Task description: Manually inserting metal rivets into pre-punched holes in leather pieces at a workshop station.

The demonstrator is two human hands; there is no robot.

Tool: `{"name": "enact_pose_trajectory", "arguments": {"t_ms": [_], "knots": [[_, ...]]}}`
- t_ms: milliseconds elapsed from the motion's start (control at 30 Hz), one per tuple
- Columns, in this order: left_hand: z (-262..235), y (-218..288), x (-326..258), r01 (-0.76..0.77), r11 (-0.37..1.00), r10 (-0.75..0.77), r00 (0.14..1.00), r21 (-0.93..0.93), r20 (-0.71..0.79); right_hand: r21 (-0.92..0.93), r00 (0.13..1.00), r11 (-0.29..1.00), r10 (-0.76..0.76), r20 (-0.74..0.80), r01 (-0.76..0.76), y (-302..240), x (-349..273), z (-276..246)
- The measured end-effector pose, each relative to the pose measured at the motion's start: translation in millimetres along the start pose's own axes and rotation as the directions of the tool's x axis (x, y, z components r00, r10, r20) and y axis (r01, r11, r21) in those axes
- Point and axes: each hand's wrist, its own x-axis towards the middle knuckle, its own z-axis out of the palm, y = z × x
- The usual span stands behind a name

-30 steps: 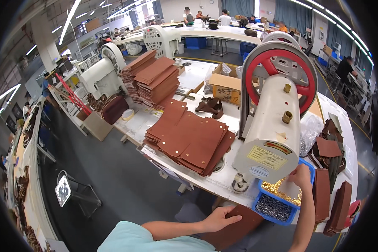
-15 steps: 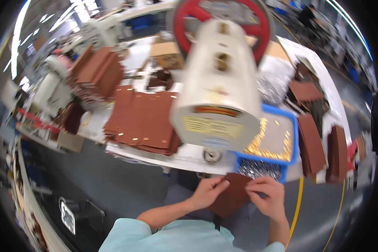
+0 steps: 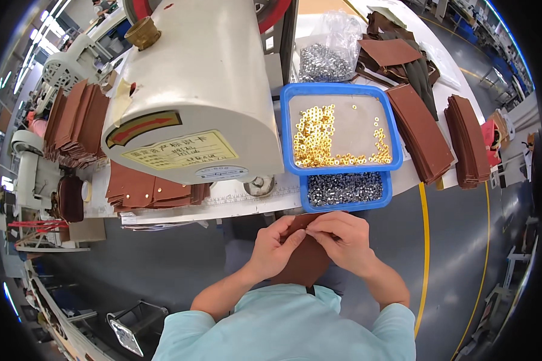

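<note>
A flat brown leather-like piece (image 3: pixel 301 263) hangs over my lap, just in front of the table edge. Its left side is gripped between the thumb and fingers of my left hand (image 3: pixel 275 248). My right hand (image 3: pixel 344 242) is closed in a pinch over the piece, its fingertips meeting close to my left thumb. Whatever sits between those right fingertips is hidden or too small to name. Just beyond both hands stands a blue tray of small gold eyelets (image 3: pixel 315 135), above a second blue tray of small dark silvery metal parts (image 3: pixel 345 190).
A big cream-coloured machine head (image 3: pixel 193 90) overhangs the table at left. Stacks of brown pieces (image 3: pixel 150 188) lie under it, with more brown stacks (image 3: pixel 420 132) at right. A clear bag of metal parts (image 3: pixel 326 60) sits behind the trays. A stool (image 3: pixel 129 328) stands low left.
My hands have drawn together, the right one moving in to the left thumb over the brown piece. The whole view has shifted, showing the trays more fully and the machine further left.
</note>
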Motion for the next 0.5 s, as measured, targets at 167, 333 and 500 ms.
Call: {"name": "enact_pose_trajectory", "arguments": {"t_ms": [167, 333, 500], "knots": [[-5, 3, 0, -0.027, 0.98, 0.005, 0.994, 0.199, 0.112, 0.077, 0.997, 0.994, 0.072, 0.006, -0.072, 2, -2, 6], [-4, 6, 1, -0.031, 0.948, -0.005, 0.994, 0.315, 0.113, 0.024, 0.997, 0.996, 0.083, -0.009, -0.082, -4, 1, 3], [-4, 10, 3, -0.072, 0.88, 0.02, 0.993, 0.47, 0.114, -0.181, 0.996, 0.981, 0.058, -0.066, -0.069, -6, 10, -1]]}}
